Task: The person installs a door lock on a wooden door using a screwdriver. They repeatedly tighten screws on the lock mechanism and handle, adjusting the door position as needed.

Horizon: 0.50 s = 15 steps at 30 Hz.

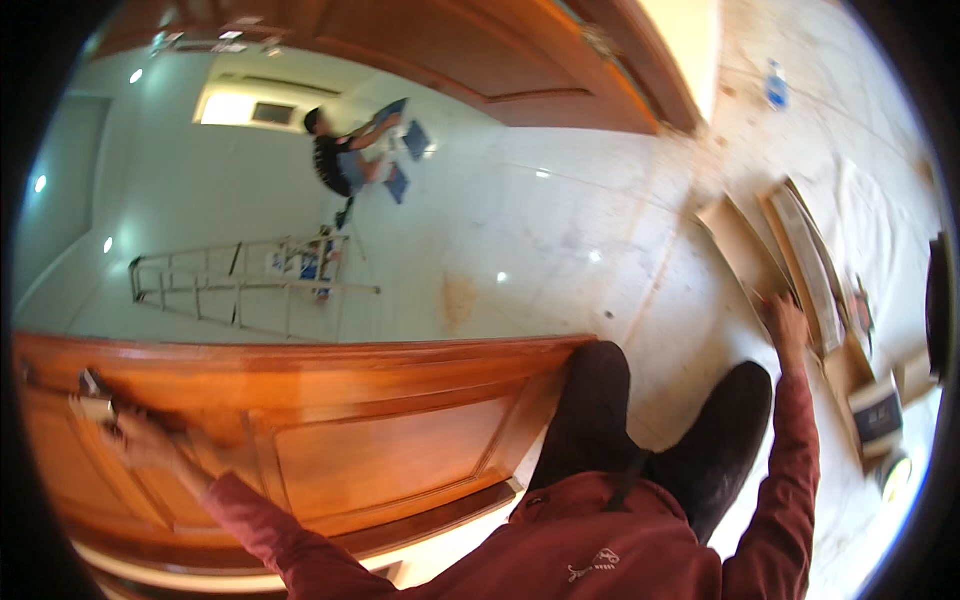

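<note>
An orange-brown wooden panel door stands at my left. My left hand is at its far left edge, fingers closed around a metal door handle; blur softens the details. On the right, my right hand reaches down to an open cardboard box, its fingers closed at the box's near end. Part of the grip is hidden behind the hand. Beside it lies another long cardboard box with pale contents.
Past the door, a person crouches with blue sheets. A metal ladder lies nearby. A second wooden door is overhead in view. A blue-labelled bottle stands far right on stained tile floor. A dark-and-white container sits near right.
</note>
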### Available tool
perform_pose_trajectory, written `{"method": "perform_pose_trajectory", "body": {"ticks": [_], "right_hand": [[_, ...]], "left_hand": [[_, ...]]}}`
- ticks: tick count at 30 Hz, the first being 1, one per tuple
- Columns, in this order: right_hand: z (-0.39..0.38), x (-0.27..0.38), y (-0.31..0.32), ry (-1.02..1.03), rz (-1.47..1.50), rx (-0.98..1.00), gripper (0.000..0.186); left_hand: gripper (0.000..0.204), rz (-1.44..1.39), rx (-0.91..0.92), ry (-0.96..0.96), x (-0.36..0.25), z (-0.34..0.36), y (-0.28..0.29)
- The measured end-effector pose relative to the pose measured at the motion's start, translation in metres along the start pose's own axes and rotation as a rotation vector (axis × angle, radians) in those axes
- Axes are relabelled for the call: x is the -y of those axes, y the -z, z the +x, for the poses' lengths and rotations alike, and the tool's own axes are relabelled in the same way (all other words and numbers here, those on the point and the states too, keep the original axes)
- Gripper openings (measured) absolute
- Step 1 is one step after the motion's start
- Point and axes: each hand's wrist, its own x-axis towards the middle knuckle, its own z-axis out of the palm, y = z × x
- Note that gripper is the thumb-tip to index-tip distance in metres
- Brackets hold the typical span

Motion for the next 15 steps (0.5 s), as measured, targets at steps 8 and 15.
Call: {"method": "perform_pose_trajectory", "body": {"ticks": [8,15], "right_hand": [[-0.005,-0.03,-0.047,-0.087,-0.05,-0.104,0.018],[-0.013,-0.015,-0.032,-0.056,0.087,0.045,0.026]], "left_hand": [[0.023,0.413,0.121,-0.328,-0.049,-0.002,0.002],[0.022,-0.293,0.097,0.251,-0.045,-0.006,0.008]]}}
